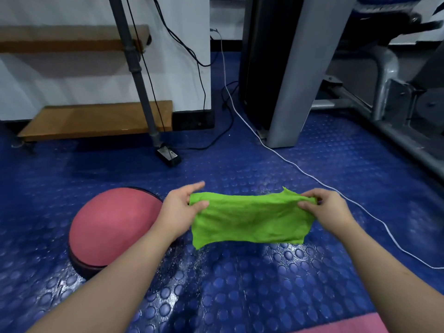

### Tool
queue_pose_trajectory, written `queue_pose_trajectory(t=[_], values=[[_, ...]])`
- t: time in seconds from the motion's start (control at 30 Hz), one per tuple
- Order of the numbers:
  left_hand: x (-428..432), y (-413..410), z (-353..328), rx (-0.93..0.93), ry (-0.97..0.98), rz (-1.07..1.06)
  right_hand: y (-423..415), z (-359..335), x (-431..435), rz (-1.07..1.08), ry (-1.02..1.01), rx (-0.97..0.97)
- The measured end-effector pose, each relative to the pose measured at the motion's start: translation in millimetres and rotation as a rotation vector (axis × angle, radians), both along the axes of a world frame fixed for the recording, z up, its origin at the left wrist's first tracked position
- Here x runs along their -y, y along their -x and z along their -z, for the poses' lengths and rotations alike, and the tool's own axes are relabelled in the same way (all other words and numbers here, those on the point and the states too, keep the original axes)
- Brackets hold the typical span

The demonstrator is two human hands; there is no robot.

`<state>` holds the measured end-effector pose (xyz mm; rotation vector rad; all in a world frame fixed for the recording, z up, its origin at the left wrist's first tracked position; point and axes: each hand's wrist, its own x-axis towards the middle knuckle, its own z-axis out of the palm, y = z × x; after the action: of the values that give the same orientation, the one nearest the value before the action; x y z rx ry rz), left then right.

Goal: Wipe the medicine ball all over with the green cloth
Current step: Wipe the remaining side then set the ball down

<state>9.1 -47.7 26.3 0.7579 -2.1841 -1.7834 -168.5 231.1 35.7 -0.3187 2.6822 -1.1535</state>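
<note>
A pink medicine ball [113, 227] with a dark lower band sits on the blue studded floor at the left. The green cloth [249, 219] hangs stretched in the air between my two hands, to the right of the ball and apart from it. My left hand [180, 210] pinches the cloth's left top corner between thumb and fingers, and its wrist crosses in front of the ball's right side. My right hand [329, 212] pinches the right top corner.
A white cable [283, 159] runs across the floor behind the cloth. A black power brick [169, 155] lies by a grey pole [141, 85]. A wooden shelf [96, 121] stands at the back left, grey gym machinery [288, 68] at the back right. A pink mat corner [348, 325] shows at the bottom.
</note>
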Motion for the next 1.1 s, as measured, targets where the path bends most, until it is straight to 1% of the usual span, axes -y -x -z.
queue_pose_trajectory(t=[0.03,0.1,0.17,0.23,0.3,0.33,0.37,0.43,0.47,0.5,0.57,0.63,0.67,0.77,0.87,0.9,0.97,1.03,1.1], values=[[-0.4,0.3,-1.2,0.03,0.021,0.02,3.9,-1.5,-1.0,0.018,-0.007,-0.009],[-1.0,0.4,-0.6,0.081,-0.01,0.063,10.1,-4.9,-4.9,0.034,-0.034,-0.005],[0.4,0.3,0.9,0.114,0.017,0.062,13.3,-6.5,-9.3,0.021,-0.073,-0.002],[0.6,2.1,1.0,0.121,0.14,0.021,15.1,-6.8,-12.2,-0.002,-0.095,-0.032],[-0.8,3.4,-1.9,0.134,0.345,-0.011,16.1,-5.7,-12.9,-0.018,-0.107,-0.059],[-1.9,3.2,-5.7,0.148,0.452,-0.023,16.0,-5.8,-13.0,-0.026,-0.089,-0.057],[-1.5,2.8,-8.6,0.148,0.514,-0.033,16.0,-6.0,-12.9,-0.028,-0.028,-0.027],[5.8,1.4,-9.1,0.122,0.495,-0.019,14.7,-9.3,-13.6,-0.021,0.184,0.096],[10.2,0.6,-11.5,0.095,0.419,0.003,14.4,-11.3,-14.4,-0.015,0.291,0.161],[14.2,-0.3,-13.3,0.07,0.293,0.024,13.8,-13.6,-14.4,-0.015,0.384,0.215],[14.8,-2.0,-21.8,-0.02,-0.029,0.051,12.9,-16.3,-11.3,-0.039,0.502,0.259],[9.4,-0.4,-32.8,-0.096,-0.309,0.031,10.8,-17.8,-4.2,-0.048,0.509,0.233],[7.3,1.5,-36.5,-0.111,-0.401,0.005,8.7,-17.5,0.1,-0.039,0.472,0.19],[5.7,5.3,-39.8,-0.058,-0.596,-0.084,3.3,-8.3,11.9,-0.021,0.271,0.017],[6.4,4.1,-32.6,0.091,-0.789,-0.135,3.1,4.1,15.5,0.04,0.173,-0.03],[6.2,2.7,-28.5,0.121,-0.851,-0.106,3.3,7.4,15.2,0.079,0.194,-0.009],[3.8,-0.6,-21.4,0.123,-0.945,-0.002,1.7,11.0,14.8,0.154,0.291,0.067],[0.7,-4.2,-16.9,0.094,-1.008,0.088,-2.6,11.7,16.0,0.186,0.428,0.213],[-0.5,-5.7,-11.5,0.052,-1.024,0.109,-4.9,13.4,14.6,0.185,0.573,0.373]])
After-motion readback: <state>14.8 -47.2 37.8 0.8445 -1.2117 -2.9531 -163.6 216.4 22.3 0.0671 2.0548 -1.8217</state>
